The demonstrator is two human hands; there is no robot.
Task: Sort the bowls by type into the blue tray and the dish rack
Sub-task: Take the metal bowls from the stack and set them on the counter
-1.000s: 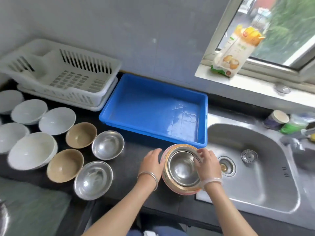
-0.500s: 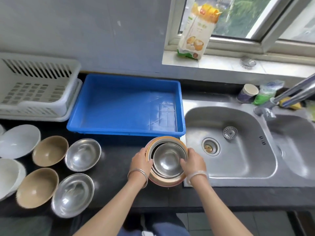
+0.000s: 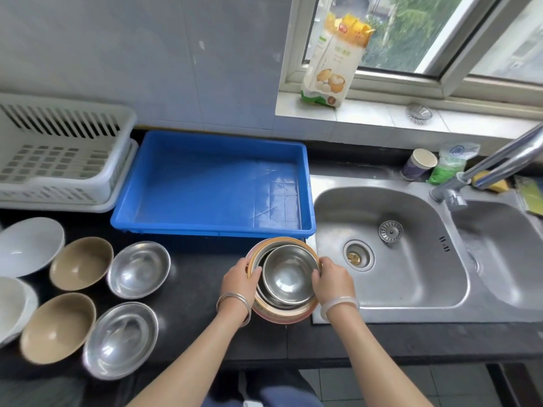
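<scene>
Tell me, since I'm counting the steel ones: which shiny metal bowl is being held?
The steel bowl nested in the orange-rimmed stack, between both hands; the two other steel bowls sit alone, leftward.

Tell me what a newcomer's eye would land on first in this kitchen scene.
First, the two hands, left hand and right hand, gripping a nested stack of bowls at the counter's front edge, a steel bowl on top. Behind it sits the bright blue tray, with no bowls in it, and the white dish rack to its left. Loose bowls spread across the dark counter at far left.
</scene>
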